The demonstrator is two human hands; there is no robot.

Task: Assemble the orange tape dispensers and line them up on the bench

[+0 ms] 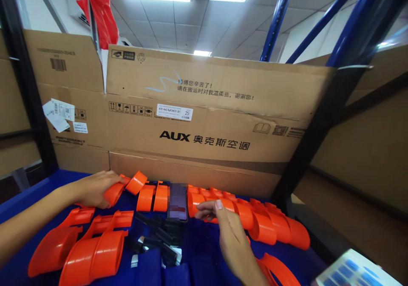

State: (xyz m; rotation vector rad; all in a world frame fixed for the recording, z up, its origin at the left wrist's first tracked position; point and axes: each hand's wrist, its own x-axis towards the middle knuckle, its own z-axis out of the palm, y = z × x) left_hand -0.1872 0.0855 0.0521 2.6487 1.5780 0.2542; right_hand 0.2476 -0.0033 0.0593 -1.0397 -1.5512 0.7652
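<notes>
My left hand (97, 188) is at the back left, its fingers closed over the edge of an orange curved plastic piece (114, 195). Beside that lies another orange piece (137, 182), tilted. My right hand (226, 230) reaches in from the lower right with fingers stretched leftward and thumb raised; nothing shows in it. Its fingertips overlap the row of orange curved pieces (264, 227) behind, and I cannot tell if they touch. A phone (178, 203) stands between two upright orange pieces and that row. Larger orange pieces (95, 256) lie at front left.
Black parts with silvery ends (162, 239) lie in the middle, near dark blue blocks (149, 267). A cardboard sheet (204, 150) walls off the back. Dark rack posts (306, 150) rise at both sides. A white box with blue patches (353, 273) is at lower right.
</notes>
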